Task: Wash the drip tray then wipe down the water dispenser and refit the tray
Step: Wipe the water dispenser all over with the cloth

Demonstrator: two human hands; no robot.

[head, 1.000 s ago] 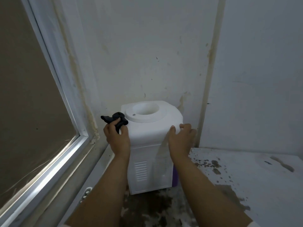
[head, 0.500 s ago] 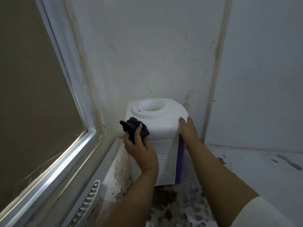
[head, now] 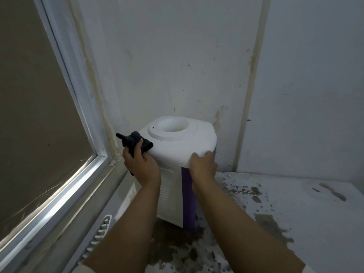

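One dispenser (head: 177, 154), one cloth (head: 136, 143), two hands.

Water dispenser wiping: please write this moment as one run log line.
step: wipe dispenser top | left hand: dark cloth | right hand: steadies water dispenser | drip tray: unseen

Left hand (head: 142, 166) pressing dark cloth (head: 136, 142) on white water dispenser (head: 183, 142), right hand (head: 202, 166) gripping its top edge
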